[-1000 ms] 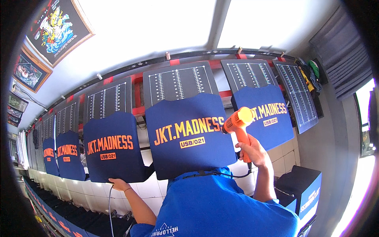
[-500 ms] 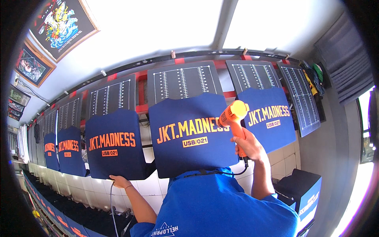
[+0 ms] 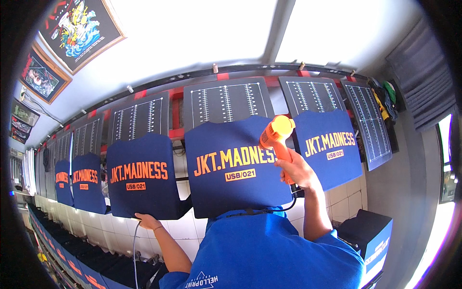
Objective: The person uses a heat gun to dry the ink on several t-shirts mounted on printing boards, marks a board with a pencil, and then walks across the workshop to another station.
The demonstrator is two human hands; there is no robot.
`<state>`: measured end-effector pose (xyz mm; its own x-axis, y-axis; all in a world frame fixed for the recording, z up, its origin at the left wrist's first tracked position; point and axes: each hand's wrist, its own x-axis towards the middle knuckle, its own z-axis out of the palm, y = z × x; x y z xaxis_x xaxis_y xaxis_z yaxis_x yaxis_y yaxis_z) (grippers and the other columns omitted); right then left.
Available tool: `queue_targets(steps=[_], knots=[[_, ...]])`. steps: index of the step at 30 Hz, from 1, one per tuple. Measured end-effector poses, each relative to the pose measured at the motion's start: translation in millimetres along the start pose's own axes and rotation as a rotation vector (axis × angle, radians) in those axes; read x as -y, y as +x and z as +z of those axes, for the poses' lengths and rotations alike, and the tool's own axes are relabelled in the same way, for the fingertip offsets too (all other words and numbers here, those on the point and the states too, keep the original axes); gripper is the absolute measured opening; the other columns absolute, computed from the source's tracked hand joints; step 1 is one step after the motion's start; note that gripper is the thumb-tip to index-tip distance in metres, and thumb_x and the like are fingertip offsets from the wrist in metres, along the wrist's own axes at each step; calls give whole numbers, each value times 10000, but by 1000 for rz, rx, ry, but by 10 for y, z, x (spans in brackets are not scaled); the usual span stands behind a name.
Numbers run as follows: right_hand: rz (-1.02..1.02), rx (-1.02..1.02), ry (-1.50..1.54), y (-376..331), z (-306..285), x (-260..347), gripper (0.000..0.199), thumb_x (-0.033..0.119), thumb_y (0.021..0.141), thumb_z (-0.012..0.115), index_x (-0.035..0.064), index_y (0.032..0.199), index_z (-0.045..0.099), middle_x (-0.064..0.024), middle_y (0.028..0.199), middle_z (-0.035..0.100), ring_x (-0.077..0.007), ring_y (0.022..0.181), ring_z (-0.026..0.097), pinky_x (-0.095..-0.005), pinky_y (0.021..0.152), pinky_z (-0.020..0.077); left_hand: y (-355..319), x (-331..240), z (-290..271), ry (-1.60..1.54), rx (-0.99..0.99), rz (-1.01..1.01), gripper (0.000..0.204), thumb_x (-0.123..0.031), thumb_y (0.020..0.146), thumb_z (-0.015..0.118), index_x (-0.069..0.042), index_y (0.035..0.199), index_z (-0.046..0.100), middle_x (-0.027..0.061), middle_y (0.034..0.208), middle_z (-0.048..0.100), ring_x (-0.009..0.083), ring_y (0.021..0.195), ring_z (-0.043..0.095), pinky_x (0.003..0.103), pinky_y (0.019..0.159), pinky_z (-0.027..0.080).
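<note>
My right hand [image 3: 299, 172] is wrapped round the handle of an orange heat gun [image 3: 278, 135]. The gun is held over the right part of a navy shirt [image 3: 211, 197] with yellow-orange lettering, spread on a board in front of me. Its black cord [image 3: 288, 206] runs from the handle along the board's near edge. My left hand [image 3: 148, 221] is closed at the near edge of the neighbouring navy shirt [image 3: 139, 204] with orange lettering. A thin grey cable [image 3: 135, 245] hangs from its fingers; the fingertips are partly hidden.
More printed navy shirts lie on boards to the left [image 3: 87, 192] and right [image 3: 332, 164]. At the far right stands a bare gridded board [image 3: 368, 125]. Dark printed panels [image 3: 378, 229] stand at the lower right. Framed prints [image 3: 79, 36] hang on the left wall.
The heat gun has moved left and slightly up, over the end of the lettering, with its head turned a little. My left hand stays at the shirt's near edge.
</note>
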<state>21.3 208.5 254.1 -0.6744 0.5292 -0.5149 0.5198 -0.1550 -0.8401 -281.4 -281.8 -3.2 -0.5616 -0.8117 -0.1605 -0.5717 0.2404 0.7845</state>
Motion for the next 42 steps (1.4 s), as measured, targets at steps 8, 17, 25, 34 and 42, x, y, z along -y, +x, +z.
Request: queue_targets(steps=[8,17,25,34,42], knots=[[14,22,-17,-35,48,-24,378,172,942,594,-26,1244,483,-72,796,613,-118,602,602,-264,538,513,-80,-71,-23,23,29,-31,810,-579,960,468,214,1099,558,348,1101,631,452,985,654,498,863,550],[66,7,13,-369,2,-185,409,182,934,614,-18,1264,480,-55,690,592,-121,570,602,-258,493,490,32,42,19,-17,38,-6,839,-583,953,474,238,1115,520,362,1101,622,449,987,653,491,860,550],[67,89,-1,-313,120,-118,395,193,938,615,-9,1253,489,-49,699,595,-118,574,605,-265,488,484,24,25,25,-11,31,-3,819,-572,962,464,228,1130,515,351,1112,619,439,997,650,485,866,548],[-60,-43,-12,69,181,-23,326,199,936,612,-2,1169,504,-52,674,585,-124,552,598,-261,484,475,-112,-97,-32,-32,57,-29,804,-560,962,475,220,1149,520,348,1135,614,440,1007,645,482,878,541],[-52,79,20,103,219,-5,380,180,937,614,-6,1243,485,-53,689,590,-118,549,596,-247,463,475,-24,-20,-8,-27,31,-24,811,-557,960,482,229,1158,512,358,1144,606,447,1012,642,483,882,541]])
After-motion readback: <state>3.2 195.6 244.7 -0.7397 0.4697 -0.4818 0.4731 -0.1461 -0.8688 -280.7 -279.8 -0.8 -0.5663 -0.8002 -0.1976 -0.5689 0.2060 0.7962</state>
